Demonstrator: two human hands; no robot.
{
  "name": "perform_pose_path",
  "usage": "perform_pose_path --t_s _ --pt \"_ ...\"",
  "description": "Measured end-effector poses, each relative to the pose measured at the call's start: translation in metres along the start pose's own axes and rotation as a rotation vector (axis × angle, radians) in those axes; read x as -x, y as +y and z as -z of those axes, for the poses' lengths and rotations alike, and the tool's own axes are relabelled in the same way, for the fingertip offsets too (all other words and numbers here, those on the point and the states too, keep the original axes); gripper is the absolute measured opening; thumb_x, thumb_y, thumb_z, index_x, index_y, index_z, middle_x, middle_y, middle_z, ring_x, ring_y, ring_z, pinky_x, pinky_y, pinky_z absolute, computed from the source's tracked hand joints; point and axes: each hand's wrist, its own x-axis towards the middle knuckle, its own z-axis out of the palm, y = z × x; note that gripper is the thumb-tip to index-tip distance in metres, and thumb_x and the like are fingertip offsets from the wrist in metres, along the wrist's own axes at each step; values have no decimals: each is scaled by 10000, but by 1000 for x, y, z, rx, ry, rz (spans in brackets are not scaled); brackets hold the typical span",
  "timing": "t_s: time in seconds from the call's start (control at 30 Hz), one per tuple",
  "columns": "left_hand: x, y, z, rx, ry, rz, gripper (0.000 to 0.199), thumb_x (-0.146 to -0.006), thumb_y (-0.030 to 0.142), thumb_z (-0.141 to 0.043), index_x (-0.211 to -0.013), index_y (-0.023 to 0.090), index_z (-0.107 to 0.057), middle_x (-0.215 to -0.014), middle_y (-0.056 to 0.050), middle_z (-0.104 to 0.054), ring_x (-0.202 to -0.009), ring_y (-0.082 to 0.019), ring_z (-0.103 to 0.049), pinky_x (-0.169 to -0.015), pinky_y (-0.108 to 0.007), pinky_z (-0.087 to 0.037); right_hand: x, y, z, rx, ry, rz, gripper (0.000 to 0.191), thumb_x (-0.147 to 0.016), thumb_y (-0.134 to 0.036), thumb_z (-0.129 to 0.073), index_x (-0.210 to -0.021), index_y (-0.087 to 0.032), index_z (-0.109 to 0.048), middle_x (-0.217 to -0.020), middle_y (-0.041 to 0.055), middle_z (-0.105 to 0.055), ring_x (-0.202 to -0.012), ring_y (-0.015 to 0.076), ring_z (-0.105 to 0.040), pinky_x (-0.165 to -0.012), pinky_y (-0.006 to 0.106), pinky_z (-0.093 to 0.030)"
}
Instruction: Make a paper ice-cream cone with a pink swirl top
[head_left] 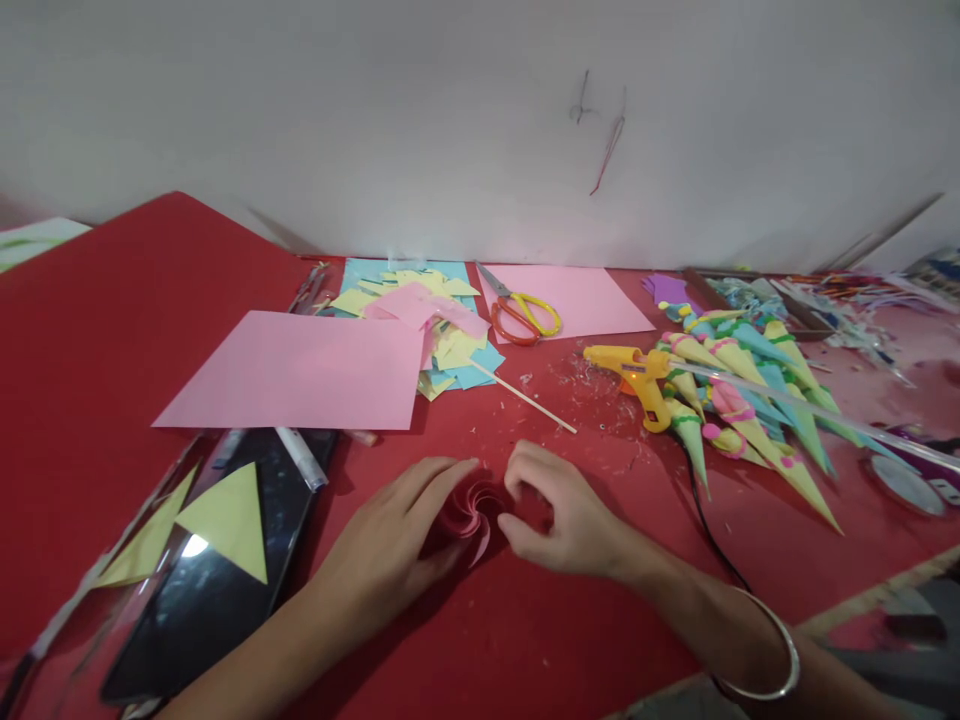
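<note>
A small pink paper swirl with curled petals (474, 515) stands between my hands, low over the red table (525, 640). My left hand (409, 515) curves around its left side, fingers wrapped round it and thumb low beside it. On the right, my right hand (559, 510) has its fingers and thumb curled apart, with a gap between them and nothing visible inside. It is close to the swirl's right edge. A thin wooden stick (534, 402) lies just beyond my hands.
Pink sheets (300, 370), paper scraps (454, 350) and scissors (525, 310) lie behind. A yellow glue gun (641, 380) with a trailing cord and paper cones (757, 400) are right. A black phone-like slab (217, 590) and marker (301, 458) are left.
</note>
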Motion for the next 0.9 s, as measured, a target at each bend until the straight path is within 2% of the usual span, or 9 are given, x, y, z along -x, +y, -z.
perform_pose_path --t_s 0.03,0.07,0.13,0.17,0.23,0.33,0.5,0.9 --pt "0 0 1 -13 5 1 455 -767 278 -541 -1196 236 -396 -1108 -81 -541 -952 -221 -564 -782 -335 -483 -1 1 4 -28 -26 -13 164 -677 -206 -582 -795 -192 -468 -765 -18 -455 -675 109 -448 -618 228 -377" --pt "0 0 2 -23 4 3 489 -755 308 -553 -1208 234 -386 -1123 -89 -529 -977 -237 -550 -799 -356 -477 -2 1 7 -55 -74 -23 289 -665 -214 -616 -920 -194 -480 -871 6 -479 -754 123 -474 -679 245 -400" --pt "1 1 3 -6 -23 14 625 -705 373 -599 -1250 223 -333 -1173 -111 -484 -1038 -268 -509 -829 -389 -465 -4 2 10 -104 -181 -35 584 -635 -246 -682 -1150 -217 -408 -1075 50 -453 -928 160 -481 -812 293 -405" --pt "2 1 2 22 -46 30 702 -677 394 -622 -1273 219 -294 -1200 -119 -457 -1067 -278 -487 -844 -399 -460 -5 2 10 -122 -224 -38 692 -622 -267 -706 -1219 -229 -358 -1137 63 -428 -998 177 -465 -863 314 -392" --pt "4 2 0 88 -85 69 800 -652 402 -644 -1307 223 -220 -1243 -128 -405 -1110 -286 -453 -866 -405 -453 -6 2 8 -135 -272 -41 769 -616 -300 -724 -1265 -233 -315 -1171 73 -414 -1065 196 -443 -915 337 -372" --pt "7 3 -4 167 -106 105 816 -682 328 -628 -1335 261 -144 -1279 -119 -344 -1144 -278 -424 -888 -404 -446 -6 2 0 -94 -294 -40 704 -644 -313 -708 -1236 -189 -350 -1143 84 -432 -1052 200 -455 -911 335 -388" --pt "7 6 -7 274 -145 48 831 -701 161 -574 -1349 330 -83 -1288 -91 -298 -1155 -250 -424 -883 -369 -460 -4 1 -9 -81 -320 -20 526 -702 -270 -658 -1162 -180 -421 -1116 78 -439 -1035 194 -463 -898 326 -401" --pt "5 6 -11 298 -120 61 805 -697 106 -562 -1336 334 -129 -1270 -73 -324 -1169 -236 -397 -925 -386 -423 -4 -3 -15 -52 -264 -47 484 -681 -232 -641 -1121 -174 -450 -1095 71 -416 -1013 196 -466 -857 324 -424"
